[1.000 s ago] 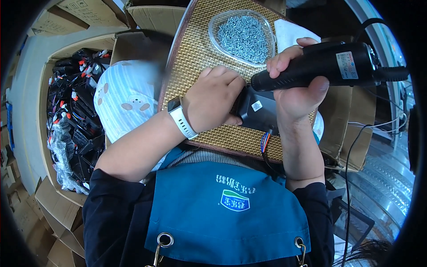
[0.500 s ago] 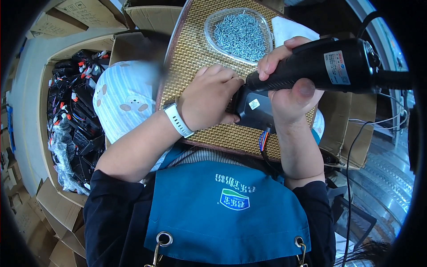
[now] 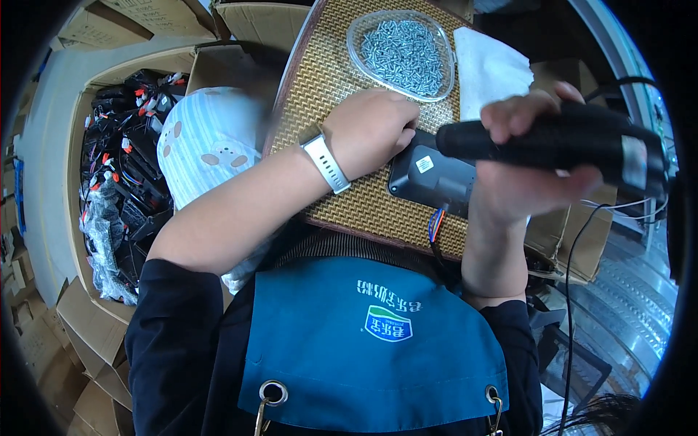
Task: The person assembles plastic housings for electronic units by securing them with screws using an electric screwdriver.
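Observation:
A black plastic housing [image 3: 429, 185] with a small white label lies on the woven mat [image 3: 309, 80], a bundle of coloured wires [image 3: 435, 225] coming out of its near side. My left hand [image 3: 372, 134] is at the housing's far left corner, fingers curled together; whatever they pinch is hidden. Wrapped around a black electric screwdriver [image 3: 545, 142], my right hand [image 3: 509, 192] holds it tilted above the housing, its nose close to my left fingertips. The screwdriver's bit cannot be made out. Beyond my left hand, a clear plastic tub [image 3: 352, 43] holds many small silver screws [image 3: 403, 58].
A white cloth [image 3: 491, 65] lies right of the tub. On the left stands a carton [image 3: 77, 152] full of black units with wires [image 3: 131, 160], beside a pale striped fabric [image 3: 207, 138]. A thin black cable [image 3: 569, 312] hangs at the right, near another carton [image 3: 578, 243].
My right hand has drawn the screwdriver to the right, off the housing's edge. My left hand has shifted right and farther away, its fingers curling in from a spread hold on the housing.

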Demonstrator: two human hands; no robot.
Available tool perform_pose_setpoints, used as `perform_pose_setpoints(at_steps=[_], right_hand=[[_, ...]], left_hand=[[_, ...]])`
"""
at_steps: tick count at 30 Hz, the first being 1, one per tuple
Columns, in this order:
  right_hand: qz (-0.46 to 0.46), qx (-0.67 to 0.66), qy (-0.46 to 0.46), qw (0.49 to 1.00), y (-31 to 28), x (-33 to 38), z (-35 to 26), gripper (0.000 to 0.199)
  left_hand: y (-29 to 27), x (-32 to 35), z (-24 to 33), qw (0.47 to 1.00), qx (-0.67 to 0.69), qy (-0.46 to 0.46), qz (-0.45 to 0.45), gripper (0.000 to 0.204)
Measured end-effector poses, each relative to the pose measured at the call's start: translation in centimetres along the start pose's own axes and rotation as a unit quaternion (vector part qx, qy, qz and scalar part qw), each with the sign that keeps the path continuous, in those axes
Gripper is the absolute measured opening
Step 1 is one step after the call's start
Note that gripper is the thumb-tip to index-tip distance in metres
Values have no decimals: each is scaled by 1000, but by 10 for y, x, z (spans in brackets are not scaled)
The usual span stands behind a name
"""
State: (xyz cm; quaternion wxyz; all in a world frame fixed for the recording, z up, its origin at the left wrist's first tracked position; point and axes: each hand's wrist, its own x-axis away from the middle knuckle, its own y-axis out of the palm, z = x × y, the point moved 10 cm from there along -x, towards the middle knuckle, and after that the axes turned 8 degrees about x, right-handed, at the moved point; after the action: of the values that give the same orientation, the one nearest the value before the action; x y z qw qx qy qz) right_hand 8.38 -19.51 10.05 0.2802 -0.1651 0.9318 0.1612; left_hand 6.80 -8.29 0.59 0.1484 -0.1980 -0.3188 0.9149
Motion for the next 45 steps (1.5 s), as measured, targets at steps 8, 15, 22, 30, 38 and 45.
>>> perform_pose_setpoints(at_steps=[8, 15, 22, 30, 38, 45], right_hand=[[-95, -61, -15, 994, 38, 39, -22, 92], [-94, -26, 17, 995, 42, 47, 0, 88], [-113, -16, 10, 993, 46, 48, 5, 89], [-148, -20, 34, 988, 57, 46, 11, 87], [-144, -5, 33, 989, 58, 45, 11, 83], [-135, -10, 27, 990, 52, 43, 5, 82]], left_hand=[[-36, -39, -9, 995, -85, -1, 58, 13], [-31, -3, 30, 984, -120, 129, 34, 51], [9, 41, 30, 989, -25, 102, -105, 74], [7, 35, 26, 989, -35, 111, -97, 68], [8, 36, 26, 988, -52, 114, -87, 69], [10, 36, 26, 989, -50, 116, -81, 72]])
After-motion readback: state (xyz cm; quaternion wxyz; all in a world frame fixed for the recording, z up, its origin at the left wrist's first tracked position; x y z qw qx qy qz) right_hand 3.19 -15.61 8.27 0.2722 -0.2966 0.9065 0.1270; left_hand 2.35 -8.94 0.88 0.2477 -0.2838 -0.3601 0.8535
